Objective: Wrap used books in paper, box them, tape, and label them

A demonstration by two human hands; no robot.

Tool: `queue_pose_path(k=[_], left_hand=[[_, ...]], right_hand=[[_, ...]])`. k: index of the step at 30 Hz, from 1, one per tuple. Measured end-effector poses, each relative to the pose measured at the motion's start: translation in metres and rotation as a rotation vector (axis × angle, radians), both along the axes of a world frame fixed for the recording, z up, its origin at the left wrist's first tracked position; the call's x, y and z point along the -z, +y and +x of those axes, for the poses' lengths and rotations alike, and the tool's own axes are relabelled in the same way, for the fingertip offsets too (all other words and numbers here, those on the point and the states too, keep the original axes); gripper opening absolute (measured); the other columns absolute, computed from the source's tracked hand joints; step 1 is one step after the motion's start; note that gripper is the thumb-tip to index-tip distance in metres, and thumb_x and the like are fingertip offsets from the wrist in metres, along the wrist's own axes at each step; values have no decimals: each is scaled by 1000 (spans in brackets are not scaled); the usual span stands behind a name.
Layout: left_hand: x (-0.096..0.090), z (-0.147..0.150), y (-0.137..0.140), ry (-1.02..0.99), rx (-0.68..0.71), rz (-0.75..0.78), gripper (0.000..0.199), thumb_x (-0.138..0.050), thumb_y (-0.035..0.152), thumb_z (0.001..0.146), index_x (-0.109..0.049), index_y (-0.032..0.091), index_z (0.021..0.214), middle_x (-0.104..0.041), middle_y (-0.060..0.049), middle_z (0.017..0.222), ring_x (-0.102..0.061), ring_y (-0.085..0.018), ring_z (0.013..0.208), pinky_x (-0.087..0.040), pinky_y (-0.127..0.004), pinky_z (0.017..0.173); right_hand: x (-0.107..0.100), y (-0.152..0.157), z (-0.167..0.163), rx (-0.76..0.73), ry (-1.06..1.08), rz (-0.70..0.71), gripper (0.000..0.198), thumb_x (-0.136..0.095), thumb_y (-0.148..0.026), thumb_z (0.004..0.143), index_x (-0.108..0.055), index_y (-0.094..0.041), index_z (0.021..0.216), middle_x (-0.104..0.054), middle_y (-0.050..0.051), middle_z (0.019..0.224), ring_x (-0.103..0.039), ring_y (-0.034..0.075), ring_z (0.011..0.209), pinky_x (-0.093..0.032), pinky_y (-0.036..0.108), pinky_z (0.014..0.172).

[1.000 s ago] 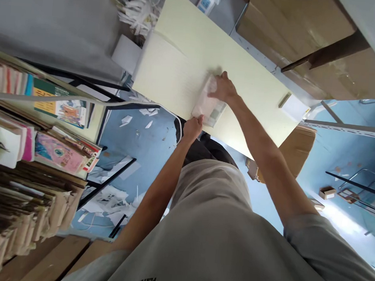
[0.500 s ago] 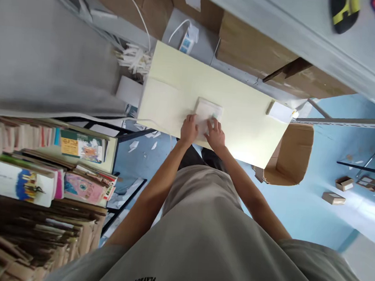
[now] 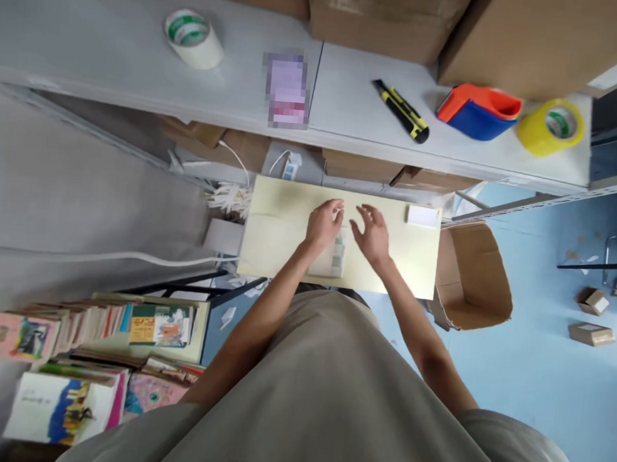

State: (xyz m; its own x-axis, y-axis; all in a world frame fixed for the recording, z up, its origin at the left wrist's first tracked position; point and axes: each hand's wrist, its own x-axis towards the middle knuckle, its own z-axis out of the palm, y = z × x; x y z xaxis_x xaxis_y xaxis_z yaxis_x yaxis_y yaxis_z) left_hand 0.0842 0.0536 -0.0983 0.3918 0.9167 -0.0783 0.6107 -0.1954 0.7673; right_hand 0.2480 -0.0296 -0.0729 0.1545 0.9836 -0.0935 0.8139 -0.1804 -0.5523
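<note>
A flat, pale rectangular item [image 3: 329,262], with greenish patches along its right side, lies on the cream-coloured tabletop [image 3: 279,236]. I cannot make out whether it is a book or a packet. Above its far edge is my left hand [image 3: 324,225], fingers apart and curved, holding nothing. My right hand [image 3: 373,236] hovers to the right of the item, also with nothing in it and its fingers spread. A gap separates the two hands. Part of the item is hidden under my left hand and wrist.
A small white box [image 3: 423,216] sits at the table's far right corner. Along the grey shelf [image 3: 345,99] lie a utility knife [image 3: 402,112], a red-and-blue tape dispenser [image 3: 478,115] and tape rolls. An open carton [image 3: 479,273] stands right; books [image 3: 165,325] fill the left.
Both hands have come off the pale item and moved forward, with their fingers opening. The camera has tilted up, bringing the shelf's top into view.
</note>
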Motion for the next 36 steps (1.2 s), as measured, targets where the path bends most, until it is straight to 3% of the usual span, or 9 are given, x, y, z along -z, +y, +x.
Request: queue_pose_path(k=[4,6,9,12,17,21,25,31,36], left_hand=[[-59,42,55,-222,35,200,33,-61,18,112,-76,25,140,-88,-9,134,-85,-27,125,-67,-46,118],[-85,59,78,-291,60,276,31,-61,19,113,-76,25,140,-87,-8,134,-84,-28,129,-66,-47,120],[-107,72,97,-350,58,328,28,-62,27,117,-74,24,142,-86,-7,133,-83,-28,133,-65,-48,122],[-105,68,99,-355,39,339,27,-62,32,118,-75,24,140,-86,-7,132,-83,-27,130,-66,-46,121],[-40,20,77,-240,-53,220,28,-65,26,113,-78,26,137,-88,-7,131,-84,-27,125,-67,-46,117],[40,-43,27,67,-158,-39,31,-63,18,106,-80,23,131,-89,-12,128,-84,-29,118,-65,-45,116],[100,-86,-34,379,-122,-379,35,-63,18,105,-78,18,136,-87,-18,134,-81,-32,126,-59,-45,119],[139,-90,-73,332,-82,-491,25,-59,22,111,-76,18,129,-85,-18,139,-78,-26,123,-59,-38,116],[147,-107,-55,293,58,-473,29,-60,20,109,-80,20,129,-85,-16,138,-78,-32,126,-59,-45,121]], right_hand=[[-60,76,55,111,-106,350,57,-36,-45,120,-65,-28,166,-67,19,166,-61,42,157,-48,75,136],[-79,119,80,128,-163,434,58,-34,-45,121,-66,-22,163,-66,21,165,-59,42,158,-45,73,138],[-85,173,110,87,-236,401,59,-36,-51,122,-67,-17,159,-69,24,159,-61,44,155,-47,72,134],[-77,204,126,-16,-268,369,60,-39,-58,124,-67,-17,156,-73,24,149,-65,42,148,-53,66,127],[-77,183,112,131,-269,327,72,-19,-53,129,-67,-7,156,-73,29,148,-64,37,144,-51,61,129],[-71,107,78,106,-190,462,67,-27,-59,127,-59,-21,171,-67,21,165,-64,39,150,-52,61,133],[-24,18,37,64,-119,405,75,-19,-66,125,-56,-26,176,-69,21,158,-68,44,149,-56,77,125],[79,-70,-24,148,4,61,61,-40,-50,122,-58,-24,174,-76,21,144,-75,39,137,-68,64,114],[107,-94,-87,293,187,-262,56,-64,-38,105,-68,-20,158,-77,20,142,-82,33,114,-72,49,107]])
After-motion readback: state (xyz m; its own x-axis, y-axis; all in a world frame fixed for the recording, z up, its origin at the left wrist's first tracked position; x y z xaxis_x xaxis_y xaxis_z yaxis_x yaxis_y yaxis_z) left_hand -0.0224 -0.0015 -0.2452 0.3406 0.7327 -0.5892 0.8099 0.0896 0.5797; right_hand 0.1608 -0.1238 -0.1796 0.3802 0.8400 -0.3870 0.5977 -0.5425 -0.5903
